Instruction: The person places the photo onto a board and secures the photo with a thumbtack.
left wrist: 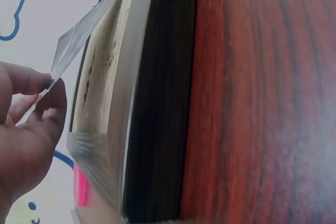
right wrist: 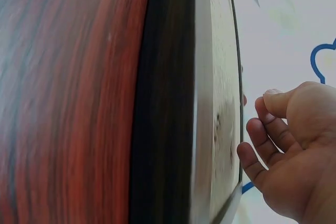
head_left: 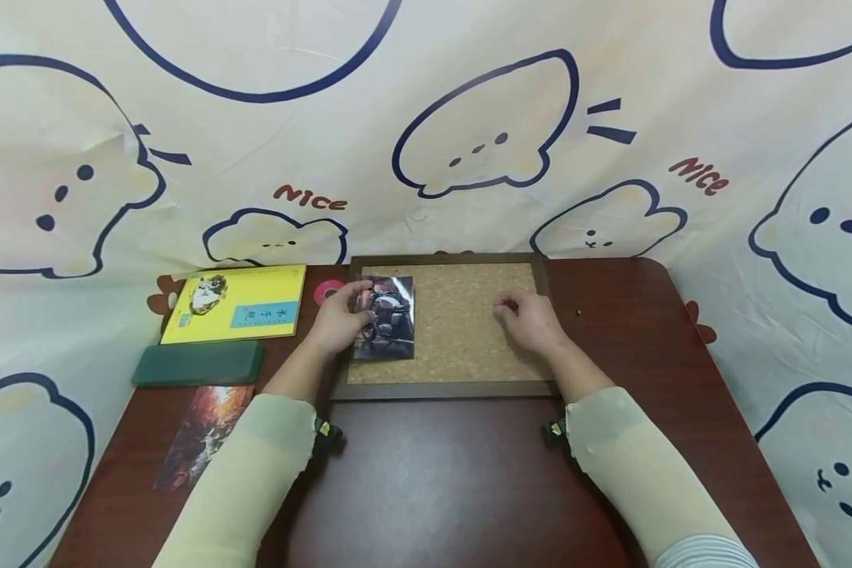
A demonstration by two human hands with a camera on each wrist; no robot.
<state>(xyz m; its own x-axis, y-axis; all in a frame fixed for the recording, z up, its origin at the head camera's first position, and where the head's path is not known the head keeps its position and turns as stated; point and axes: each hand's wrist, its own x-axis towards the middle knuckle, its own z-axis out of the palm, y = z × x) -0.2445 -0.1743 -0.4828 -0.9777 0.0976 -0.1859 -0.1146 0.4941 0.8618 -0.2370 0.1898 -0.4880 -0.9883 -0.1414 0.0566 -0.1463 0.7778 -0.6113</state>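
My left hand (head_left: 339, 319) pinches a glossy photo (head_left: 392, 323) by its left edge, thumb against fingers. Dark machinery or a vehicle seems printed on it. In the left wrist view the photo (left wrist: 79, 35) slants up off the board, bending toward the fingers. Beneath lies a framed cork board (head_left: 461, 331), flat on the table, the photo over its left part. Above the board's right part is my right hand (head_left: 532, 322). Its thumb meets the forefinger in the right wrist view, the other fingers (right wrist: 251, 162) are loosely curled, and nothing shows between the tips.
A yellow book (head_left: 234, 304) lies at the back left, with a green case (head_left: 197, 364) in front of it. Nearer me is a second picture (head_left: 204, 434), partly behind my left sleeve. A pink round item (head_left: 326, 290) sits beside the frame. One tiny speck (head_left: 578, 313) lies to the right.
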